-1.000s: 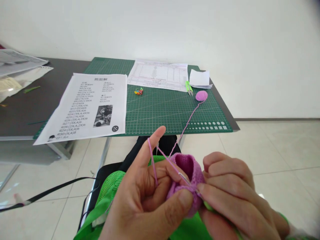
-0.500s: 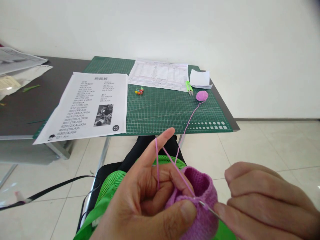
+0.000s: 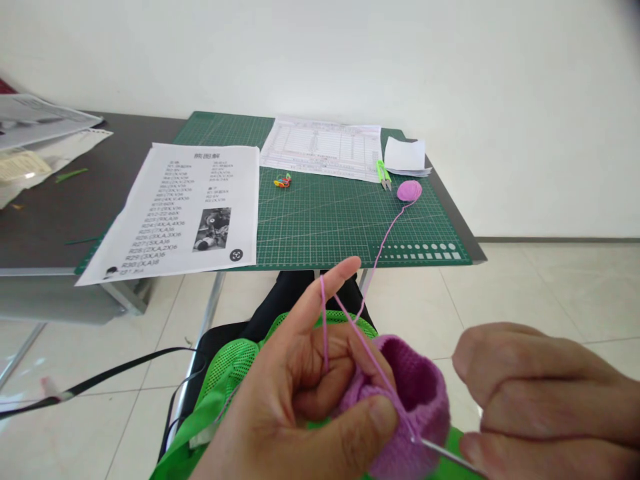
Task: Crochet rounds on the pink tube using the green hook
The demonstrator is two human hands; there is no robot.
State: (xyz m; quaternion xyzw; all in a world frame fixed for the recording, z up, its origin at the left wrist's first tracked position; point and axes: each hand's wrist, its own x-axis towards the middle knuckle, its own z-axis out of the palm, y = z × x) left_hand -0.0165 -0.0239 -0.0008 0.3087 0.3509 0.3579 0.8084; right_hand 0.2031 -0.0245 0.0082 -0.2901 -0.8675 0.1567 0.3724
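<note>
My left hand [image 3: 310, 380] pinches the edge of a pink-purple crocheted piece [image 3: 425, 393], a hollow cup shape with its opening tilted up. Yarn [image 3: 360, 337] loops over my raised left index finger and runs down to the stitches at the rim. My right hand [image 3: 545, 400] is closed around a thin metal crochet hook [image 3: 447, 454], whose tip meets the rim stitches beside my left thumb. From the work, the strand leads up to a small ball of pink-purple yarn [image 3: 409, 191] on the green cutting mat [image 3: 320, 227].
On the mat lie a printed pattern sheet [image 3: 180, 207], a printed form [image 3: 320, 148], green-handled thread snips [image 3: 384, 175], colourful stitch markers [image 3: 283, 181] and small white papers [image 3: 406, 155]. More papers [image 3: 45, 127] rest on the dark table at left. Green mesh fabric [image 3: 235, 363] lies below my hands.
The hook and my right hand have shifted down and right, with the hook's tip lower on the work. The view has shifted slightly; my left hand keeps its hold.
</note>
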